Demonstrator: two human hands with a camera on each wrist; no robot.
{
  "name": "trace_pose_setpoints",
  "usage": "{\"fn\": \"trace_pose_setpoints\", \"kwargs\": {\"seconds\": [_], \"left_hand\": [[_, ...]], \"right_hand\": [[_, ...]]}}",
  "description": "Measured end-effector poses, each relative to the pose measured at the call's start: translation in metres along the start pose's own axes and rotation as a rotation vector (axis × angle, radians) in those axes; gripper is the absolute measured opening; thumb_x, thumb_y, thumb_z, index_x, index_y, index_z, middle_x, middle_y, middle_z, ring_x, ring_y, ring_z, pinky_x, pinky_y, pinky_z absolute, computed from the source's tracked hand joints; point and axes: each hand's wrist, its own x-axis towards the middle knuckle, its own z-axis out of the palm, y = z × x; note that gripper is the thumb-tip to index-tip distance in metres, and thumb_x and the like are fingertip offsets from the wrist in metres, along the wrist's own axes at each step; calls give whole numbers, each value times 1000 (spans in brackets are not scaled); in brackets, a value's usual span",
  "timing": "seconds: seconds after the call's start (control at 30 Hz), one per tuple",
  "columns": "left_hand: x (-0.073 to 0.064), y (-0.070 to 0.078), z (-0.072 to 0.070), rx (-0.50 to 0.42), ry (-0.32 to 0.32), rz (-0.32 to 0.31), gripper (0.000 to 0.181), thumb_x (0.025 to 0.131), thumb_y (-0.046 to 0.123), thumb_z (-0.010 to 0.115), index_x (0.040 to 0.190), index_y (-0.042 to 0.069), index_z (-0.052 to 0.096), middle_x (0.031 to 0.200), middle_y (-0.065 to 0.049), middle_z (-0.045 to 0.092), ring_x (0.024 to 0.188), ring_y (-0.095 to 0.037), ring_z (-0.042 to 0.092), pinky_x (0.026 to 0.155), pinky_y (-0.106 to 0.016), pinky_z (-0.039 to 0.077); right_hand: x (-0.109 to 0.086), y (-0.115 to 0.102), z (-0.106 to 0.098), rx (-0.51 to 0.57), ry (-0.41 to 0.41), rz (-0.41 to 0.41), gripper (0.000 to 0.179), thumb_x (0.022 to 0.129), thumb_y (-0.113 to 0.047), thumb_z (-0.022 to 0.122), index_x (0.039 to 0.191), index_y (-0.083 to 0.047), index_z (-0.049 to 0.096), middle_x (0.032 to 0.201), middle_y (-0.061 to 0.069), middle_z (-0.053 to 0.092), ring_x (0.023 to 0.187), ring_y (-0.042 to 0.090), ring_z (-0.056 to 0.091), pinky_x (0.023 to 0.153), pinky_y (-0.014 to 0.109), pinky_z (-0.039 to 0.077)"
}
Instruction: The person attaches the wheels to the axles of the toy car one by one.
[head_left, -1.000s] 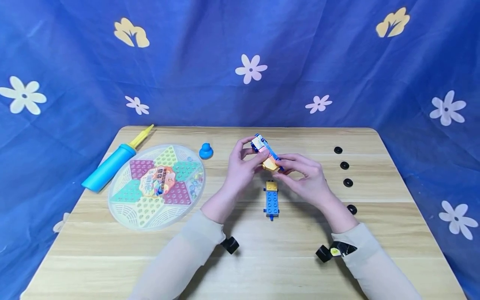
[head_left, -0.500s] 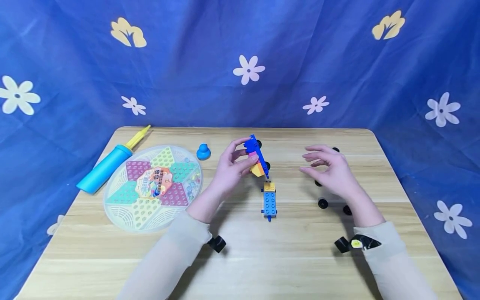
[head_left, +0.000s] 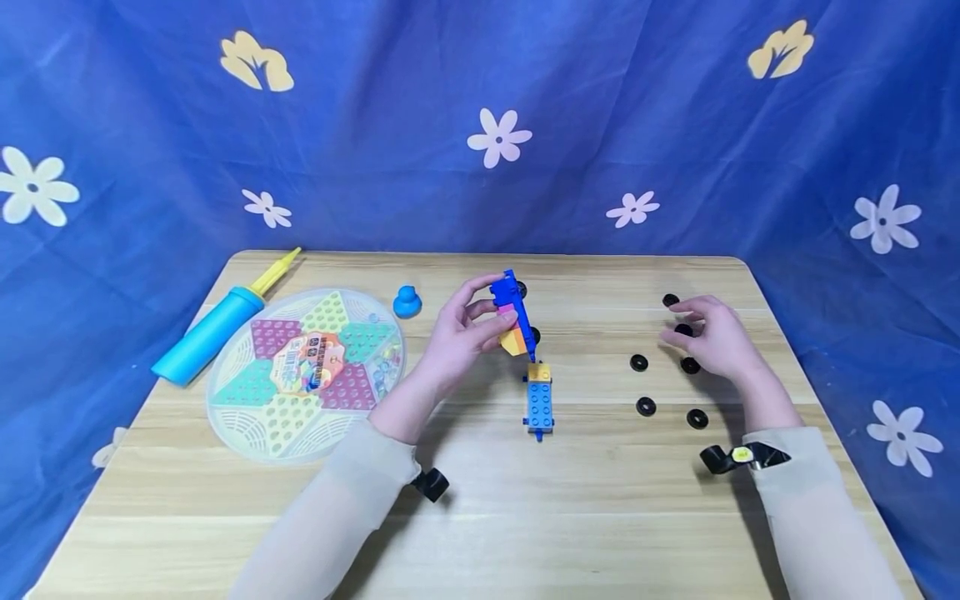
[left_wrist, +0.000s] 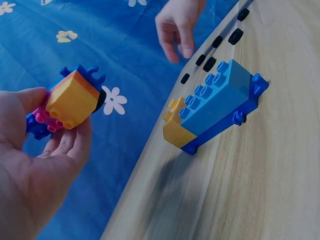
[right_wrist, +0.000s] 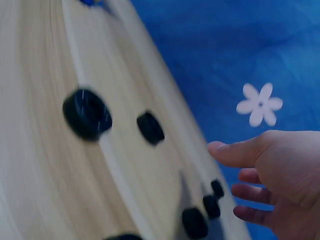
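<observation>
My left hand (head_left: 456, 335) holds up a toy car (head_left: 515, 304) of building blocks between thumb and fingers. It has a blue base, pink and yellow-orange blocks, and black wheels along its right side. On the table just below it stands a second blue block car (head_left: 539, 404) with a yellow block at its far end; the left wrist view shows its bare axle ends (left_wrist: 239, 118). Over at the right, my right hand (head_left: 716, 333) hovers among black wheels (head_left: 690, 365), thumb and fingers apart. Nothing lies between those fingers in the right wrist view.
Several black wheels (head_left: 646, 407) lie loose on the right of the wooden table (head_left: 585, 517). To the left are a round Chinese checkers board (head_left: 288, 429), a blue hand pump (head_left: 210, 337) with a yellow nozzle, and a small blue duck (head_left: 407, 302). A blue cloth (head_left: 420, 192) hangs behind.
My right hand has let go of the toy car and moved right to the loose wheels. The car, still in my left hand, has turned so its blue base and wheels show.
</observation>
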Motion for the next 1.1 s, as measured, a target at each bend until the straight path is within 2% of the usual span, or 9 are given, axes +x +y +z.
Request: {"fn": "trace_pose_setpoints", "kwargs": {"seconds": [0.1,0.2,0.4,0.57,0.73,0.87,1.1], "left_hand": [[0,1,0,30,6,-2,56,100,5,75,149,23,55,118,-16,64,93,-22,73,74,-29,62],[0,1,0,60,9,-4,56,99,6,76,148,23,56,117,-15,65,90,-21,74,66,-26,57],[0,3,0,115,-9,-7,55,100,7,74,148,25,55,124,-17,65,99,-28,75,72,-30,60],[-1,5,0,164,-30,-15,56,101,8,75,149,26,54,127,-18,63,101,-32,75,77,-36,64],[-1,7,2,212,-39,-19,54,101,10,74,148,28,56,128,-16,62,103,-31,74,80,-40,64],[-1,8,3,219,-40,-17,54,100,8,75,147,27,56,126,-16,62,100,-30,74,75,-37,62],[1,9,4,232,-40,-9,55,99,7,76,147,27,57,126,-15,63,98,-30,75,72,-36,62]], "right_hand": [[1,9,0,-34,-29,79,48,97,-15,79,135,9,63,133,32,56,119,53,59,102,66,47],[3,17,3,-66,-31,113,44,99,-16,76,133,9,64,125,32,61,113,49,62,99,63,48],[8,26,10,-90,10,98,32,100,-11,75,125,7,69,111,28,65,97,41,66,88,55,51],[7,23,13,-82,56,57,27,104,-11,69,125,6,69,116,27,62,97,40,66,83,50,51],[7,7,12,-43,138,-56,25,105,-12,68,124,3,73,117,21,63,89,30,63,73,31,47],[9,-15,11,23,161,-123,25,101,-8,73,123,2,75,116,17,66,85,22,61,70,18,45],[8,-54,10,93,176,-216,30,94,5,77,124,2,75,118,11,69,86,14,63,74,10,48]]}}
